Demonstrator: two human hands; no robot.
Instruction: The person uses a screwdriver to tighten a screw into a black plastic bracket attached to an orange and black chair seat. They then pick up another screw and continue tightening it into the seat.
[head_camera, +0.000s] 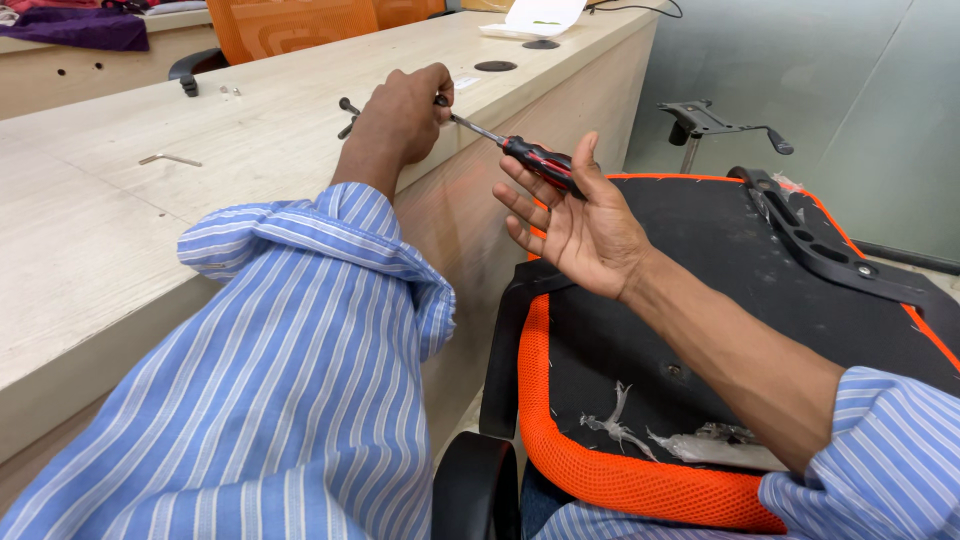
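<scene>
A long pale wood worktop (120, 210) runs along the left of the room, with orange mesh chairs (290, 25) behind it and a grey glass wall on the right. An upturned chair seat (720, 300), black underneath with an orange mesh edge, lies beside the worktop in front of the person, a black armrest bracket (810, 235) fixed along its far side.

The person's left hand (400, 115), its striped blue sleeve pushed back, rests at the worktop edge with its grip pinched shut on the metal tip end of a screwdriver (520, 152). The screwdriver slants from that hand down to the right, in the air above the gap between worktop and seat. Its red and black handle lies across the fingers of the right hand (575, 225), whose palm is turned up and whose grip is wide open, fingers spread, cradling the handle rather than clasping it.

Just left of the left hand, dark bolts (347, 112) lie on the worktop. Farther left lie an angled hex key (168, 158) and a few small silver screws (230, 90).
</scene>
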